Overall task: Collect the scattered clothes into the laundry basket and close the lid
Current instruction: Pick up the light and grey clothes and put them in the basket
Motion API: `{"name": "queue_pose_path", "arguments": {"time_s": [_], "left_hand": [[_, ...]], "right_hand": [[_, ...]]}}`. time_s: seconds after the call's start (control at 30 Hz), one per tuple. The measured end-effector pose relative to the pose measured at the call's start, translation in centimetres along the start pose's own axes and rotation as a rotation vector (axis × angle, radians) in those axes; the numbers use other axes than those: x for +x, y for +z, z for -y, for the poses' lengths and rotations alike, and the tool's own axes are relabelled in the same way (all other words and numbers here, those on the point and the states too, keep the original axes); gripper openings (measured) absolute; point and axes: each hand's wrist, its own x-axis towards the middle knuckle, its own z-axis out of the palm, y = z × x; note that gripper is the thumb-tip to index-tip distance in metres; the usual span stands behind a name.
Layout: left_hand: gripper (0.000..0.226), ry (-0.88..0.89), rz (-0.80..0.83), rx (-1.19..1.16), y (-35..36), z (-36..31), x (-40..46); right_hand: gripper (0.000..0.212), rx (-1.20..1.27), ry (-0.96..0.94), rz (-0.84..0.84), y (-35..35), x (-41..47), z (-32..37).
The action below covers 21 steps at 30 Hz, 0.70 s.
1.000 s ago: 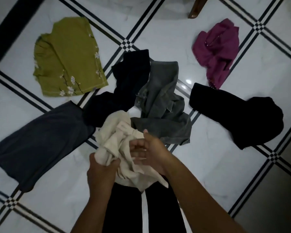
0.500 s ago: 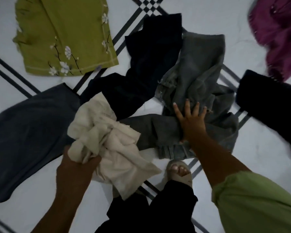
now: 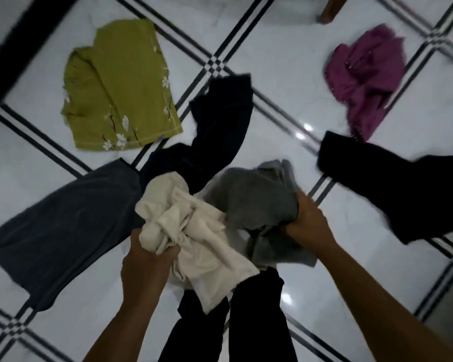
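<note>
My left hand (image 3: 148, 262) is shut on a bunched cream cloth (image 3: 191, 231) held in front of my legs. My right hand (image 3: 307, 223) grips a grey garment (image 3: 256, 202), lifted off the floor beside the cream one. Still on the floor lie a green flowered top (image 3: 118, 87) at the upper left, a dark navy garment (image 3: 217, 134) in the middle, a slate-grey piece (image 3: 60, 226) at the left, a black garment (image 3: 398, 189) at the right and a magenta one (image 3: 366, 77) at the upper right. No laundry basket is in view.
The floor is glossy white tile (image 3: 280, 56) with dark double stripes. A brown wooden furniture leg (image 3: 330, 9) stands at the top right. A black strip (image 3: 19, 43) runs along the upper left. My dark trouser legs (image 3: 256, 317) are below my hands.
My right hand, flat on the grey garment half a second ago, has closed on it and pulled it up toward me. My left hand keeps hold of the cream cloth. The view has risen.
</note>
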Motion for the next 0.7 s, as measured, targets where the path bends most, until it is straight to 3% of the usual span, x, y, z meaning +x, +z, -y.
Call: {"name": "queue_pose_path", "arguments": {"time_s": [0.1,0.2,0.3,0.4,0.53,0.7], "left_hand": [[0.05,0.071,0.057,0.064,-3.7,-5.1,-6.0],[0.049,0.116,0.156,0.106,-8.2,-10.8,-11.5],[0.055,0.283,0.237,0.19,-12.5,-16.9,-17.1],[0.052,0.463,0.256,0.246,-14.3,-22.5,-22.2],[0.04,0.57,0.247,0.21,-14.7,-29.0,-27.6],[0.04,0.7,0.288,0.248,-10.4,-37.3,-31.5]], "right_hand": [[0.081,0.381,0.055,-0.066,-5.1,-10.5,3.3],[0.09,0.511,0.03,-0.124,-9.7,-20.2,7.2],[0.095,0.544,-0.007,-0.141,-14.2,-28.2,11.2],[0.098,0.599,-0.064,-0.222,-18.1,-32.7,13.6],[0.083,0.759,-0.083,-0.364,-24.4,-36.6,14.6],[0.098,0.788,-0.082,-0.431,-32.6,-36.2,12.8]]}}
